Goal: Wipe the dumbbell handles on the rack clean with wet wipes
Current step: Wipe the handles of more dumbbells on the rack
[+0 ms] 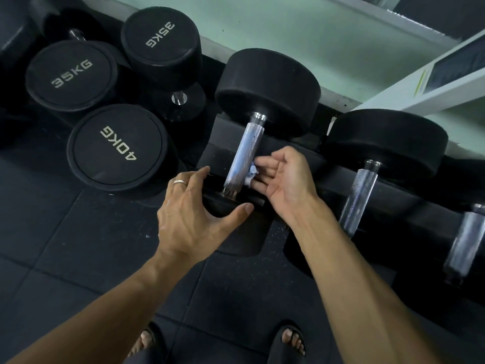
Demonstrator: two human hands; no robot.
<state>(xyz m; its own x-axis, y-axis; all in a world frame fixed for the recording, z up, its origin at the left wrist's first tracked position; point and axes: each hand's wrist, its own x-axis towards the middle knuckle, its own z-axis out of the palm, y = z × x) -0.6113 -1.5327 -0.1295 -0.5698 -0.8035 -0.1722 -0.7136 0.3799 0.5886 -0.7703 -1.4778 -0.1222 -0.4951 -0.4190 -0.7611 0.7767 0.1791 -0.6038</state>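
Crumpled wipe (pixel 250 174) (white) against knurled handle (pixel 244 156).

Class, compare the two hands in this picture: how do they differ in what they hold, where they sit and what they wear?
The right hand holds a crumpled wet wipe against the knurled handle; the left hand holds no wipe and spreads over the dumbbell's near weight head. The left hand wears a ring; the right shows none. Both work on the same dumbbell.
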